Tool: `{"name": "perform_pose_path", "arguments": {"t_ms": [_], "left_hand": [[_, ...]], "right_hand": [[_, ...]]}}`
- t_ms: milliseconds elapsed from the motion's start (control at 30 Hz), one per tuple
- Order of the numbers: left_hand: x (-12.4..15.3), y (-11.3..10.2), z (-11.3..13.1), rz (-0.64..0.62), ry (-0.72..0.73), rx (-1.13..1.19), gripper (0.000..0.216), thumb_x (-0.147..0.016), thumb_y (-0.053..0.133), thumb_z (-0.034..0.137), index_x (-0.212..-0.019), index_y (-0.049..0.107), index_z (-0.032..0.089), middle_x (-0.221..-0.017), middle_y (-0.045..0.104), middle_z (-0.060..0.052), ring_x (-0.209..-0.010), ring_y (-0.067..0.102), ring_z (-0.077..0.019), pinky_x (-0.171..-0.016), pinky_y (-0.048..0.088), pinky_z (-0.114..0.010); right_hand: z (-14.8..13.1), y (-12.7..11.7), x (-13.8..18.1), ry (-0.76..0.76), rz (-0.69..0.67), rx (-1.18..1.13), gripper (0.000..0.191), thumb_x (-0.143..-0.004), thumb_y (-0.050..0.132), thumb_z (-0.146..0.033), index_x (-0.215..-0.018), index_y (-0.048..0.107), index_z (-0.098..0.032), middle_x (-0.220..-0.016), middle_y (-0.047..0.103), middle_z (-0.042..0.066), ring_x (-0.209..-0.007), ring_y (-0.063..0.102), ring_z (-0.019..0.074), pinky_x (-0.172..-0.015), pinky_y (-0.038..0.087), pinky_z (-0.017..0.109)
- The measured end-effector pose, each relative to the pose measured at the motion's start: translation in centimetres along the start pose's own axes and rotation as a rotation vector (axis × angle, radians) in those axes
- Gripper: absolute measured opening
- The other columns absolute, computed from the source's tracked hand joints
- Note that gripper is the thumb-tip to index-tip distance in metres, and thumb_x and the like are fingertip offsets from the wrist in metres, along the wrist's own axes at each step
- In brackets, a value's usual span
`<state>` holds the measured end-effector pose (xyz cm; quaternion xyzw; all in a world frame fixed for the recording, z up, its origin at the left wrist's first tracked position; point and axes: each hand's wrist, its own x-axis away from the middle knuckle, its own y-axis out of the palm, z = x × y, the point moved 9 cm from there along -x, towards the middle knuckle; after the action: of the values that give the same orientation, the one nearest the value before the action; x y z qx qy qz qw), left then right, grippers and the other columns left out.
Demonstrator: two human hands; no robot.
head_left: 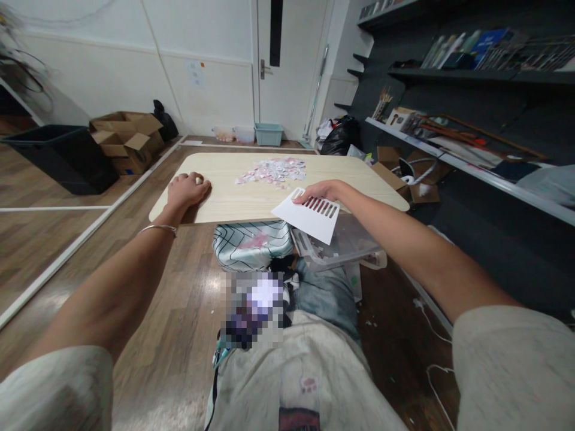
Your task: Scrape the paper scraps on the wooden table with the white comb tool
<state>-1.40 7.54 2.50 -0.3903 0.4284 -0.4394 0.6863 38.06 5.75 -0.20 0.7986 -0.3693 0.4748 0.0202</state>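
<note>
My right hand (pixel 320 190) grips a white plastic scraper (pixel 309 224), a flat piece with a row of long slots, its thumb on top. The scraper hangs tilted over the near edge of a pale wooden table (pixel 220 200). Palm down near the table's left edge rests my left hand (pixel 187 188), its fingers bent and loosely apart, holding nothing that shows; their tips are hard to see. A heap of small white and pink paper-like pieces (pixel 276 170) lies on the table beyond the scraper.
Below the near edge sit a clear plastic bin (pixel 345 242) and a checked fabric container (pixel 251 245) with pink bits. A black bin (pixel 58 158) and cardboard boxes (pixel 128 137) stand left. Shelves (pixel 476 75) line the right wall. A cable (pixel 431 323) lies on the floor.
</note>
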Motion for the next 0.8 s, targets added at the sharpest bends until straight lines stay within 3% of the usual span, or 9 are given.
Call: {"name": "perform_pose_path", "arguments": {"t_ms": [267,500,800], "left_hand": [[0.0,0.0,0.0,-0.001,-0.001,-0.026,0.066,-0.092,0.043,0.057,-0.138,0.068,0.018,-0.147,0.065,-0.024,-0.139,0.055,-0.0465,-0.116,0.043,-0.057],[-0.2,0.2,-0.2,-0.005,-0.001,-0.009,0.069,-0.093,0.040,0.059,-0.140,0.068,0.016,-0.150,0.062,-0.027,-0.141,0.053,-0.0471,-0.118,0.042,-0.059],[-0.4,0.2,-0.1,-0.017,0.013,-0.019,0.069,-0.092,0.041,0.057,-0.138,0.069,0.015,-0.146,0.065,-0.028,-0.140,0.056,-0.0483,-0.117,0.043,-0.059]], "right_hand": [[-0.2,1.1,0.9,0.010,0.003,0.001,0.027,-0.096,0.073,-0.042,-0.094,0.071,-0.014,-0.072,0.078,0.004,-0.058,0.072,0.0165,-0.059,0.058,0.026],[-0.2,1.1,0.8,-0.014,-0.004,0.035,0.041,-0.085,0.084,-0.051,-0.096,0.070,-0.014,-0.069,0.076,0.003,-0.055,0.070,0.0162,-0.057,0.058,0.026],[-0.1,0.7,0.4,-0.027,0.011,0.046,0.037,-0.086,0.084,-0.048,-0.091,0.071,-0.014,-0.067,0.075,0.003,-0.052,0.068,0.0143,-0.051,0.052,0.024]]}}
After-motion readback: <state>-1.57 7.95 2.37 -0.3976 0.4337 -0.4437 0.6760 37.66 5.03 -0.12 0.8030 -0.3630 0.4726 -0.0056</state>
